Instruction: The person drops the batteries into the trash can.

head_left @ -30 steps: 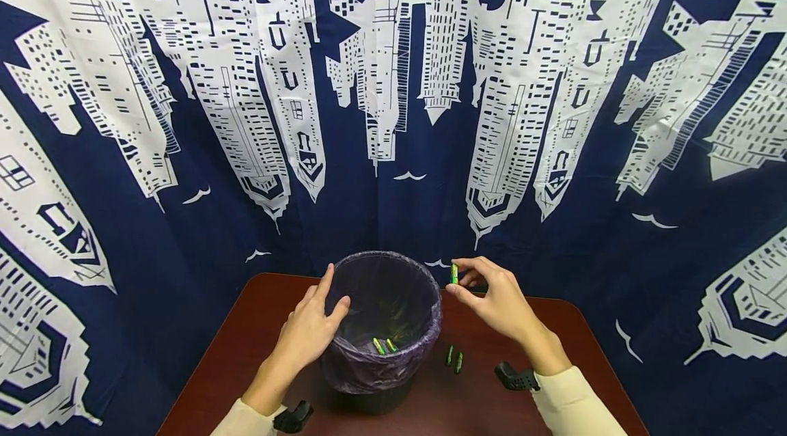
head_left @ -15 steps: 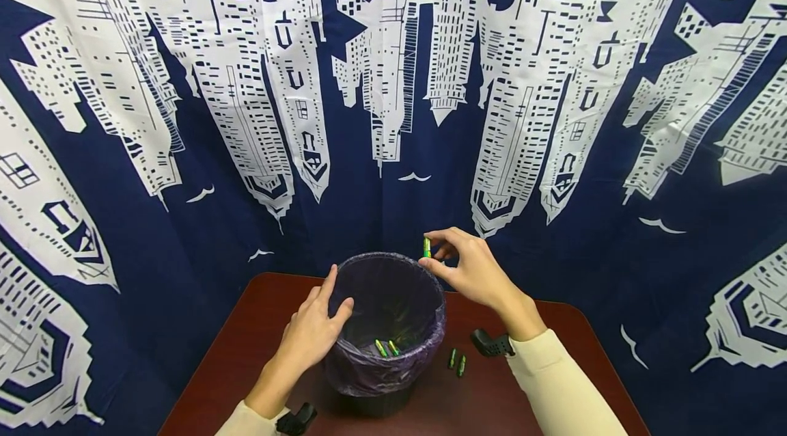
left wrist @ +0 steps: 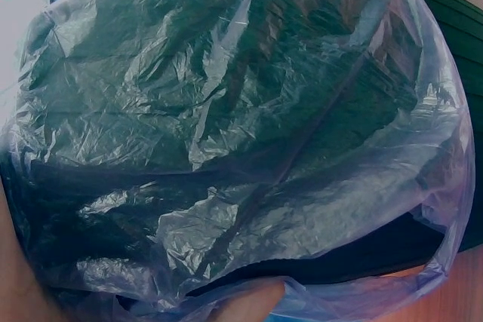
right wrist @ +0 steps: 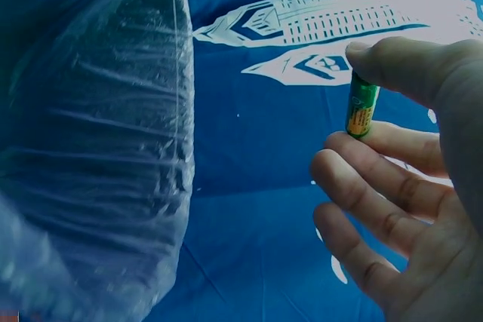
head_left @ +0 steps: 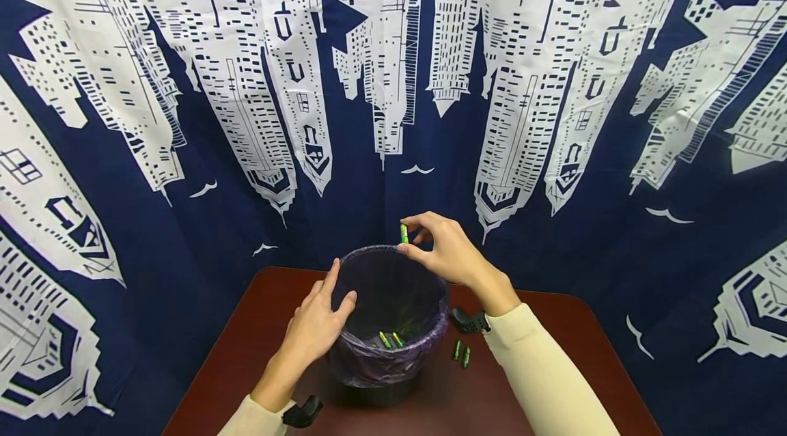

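Above the far rim of a dark trash can (head_left: 381, 396), my right hand (head_left: 451, 251) pinches a green-and-yellow battery (head_left: 404, 232) upright between thumb and fingertips. The right wrist view shows the same battery (right wrist: 362, 103) held at its two ends, with the other fingers spread loosely. A translucent purple bag (head_left: 384, 365) lines the can and folds over its rim. My left hand (head_left: 316, 320) rests at the can's left rim, index finger extended and thumb over the opening. Inside the can lie two similar batteries (head_left: 384, 339), seen over the near rim.
Two more batteries (head_left: 466, 357) lie on the reddish-brown table (head_left: 529, 368) to the right of the can. Behind the table hangs a navy cloth (head_left: 356, 217) printed with white buildings. The bag (left wrist: 226, 111) fills most of the left wrist view.
My right hand has carried the battery leftward and up, from right of the can to above its far rim. The left hand stays at the left rim.
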A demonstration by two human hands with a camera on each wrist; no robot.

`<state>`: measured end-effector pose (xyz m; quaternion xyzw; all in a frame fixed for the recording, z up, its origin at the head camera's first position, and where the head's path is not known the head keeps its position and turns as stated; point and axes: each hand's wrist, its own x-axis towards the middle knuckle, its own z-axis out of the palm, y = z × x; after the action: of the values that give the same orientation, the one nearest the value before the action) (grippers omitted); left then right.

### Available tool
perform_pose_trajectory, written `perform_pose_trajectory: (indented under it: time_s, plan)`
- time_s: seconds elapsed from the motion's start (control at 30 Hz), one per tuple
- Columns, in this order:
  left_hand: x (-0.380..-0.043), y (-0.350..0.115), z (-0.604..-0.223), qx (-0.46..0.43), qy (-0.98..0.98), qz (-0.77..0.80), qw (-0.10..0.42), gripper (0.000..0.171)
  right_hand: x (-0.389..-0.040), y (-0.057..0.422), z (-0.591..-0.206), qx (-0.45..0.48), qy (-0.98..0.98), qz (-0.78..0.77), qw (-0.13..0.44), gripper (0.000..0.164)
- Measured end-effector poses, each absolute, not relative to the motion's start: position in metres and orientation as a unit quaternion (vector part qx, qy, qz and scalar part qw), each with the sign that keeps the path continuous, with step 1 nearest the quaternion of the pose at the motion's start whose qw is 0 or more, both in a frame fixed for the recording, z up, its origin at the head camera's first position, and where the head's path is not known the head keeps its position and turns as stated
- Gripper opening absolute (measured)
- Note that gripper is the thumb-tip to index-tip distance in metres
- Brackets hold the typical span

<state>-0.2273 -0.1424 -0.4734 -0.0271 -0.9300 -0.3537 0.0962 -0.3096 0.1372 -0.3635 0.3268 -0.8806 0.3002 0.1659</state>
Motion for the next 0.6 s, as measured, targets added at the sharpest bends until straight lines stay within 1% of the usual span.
perform_pose_trajectory:
  time_s: [0.1, 0.27, 0.33, 0.6]
  plan:
    - [-0.230, -0.141, -0.472, -0.028, -0.930, -0.353, 0.098, 0.083, -0.311, 0.133, -0.358, 0.325, -0.886, 0.294, 0.154, 0.053]
    - [-0.230, -0.142, -0.471, -0.034, -0.929, -0.354, 0.100, 0.082, -0.307, 0.132, -0.356, 0.307, -0.903, 0.272, 0.130, 0.069]
    - [-0.230, -0.142, -0.471, -0.036, -0.929, -0.354, 0.099, 0.082, -0.305, 0.134, -0.357, 0.300, -0.908, 0.266, 0.121, 0.073]
    - [-0.229, -0.144, -0.471, -0.033, -0.929, -0.357, 0.097, 0.082, -0.295, 0.157, -0.379, 0.298, -0.901, 0.283, 0.142, 0.061]
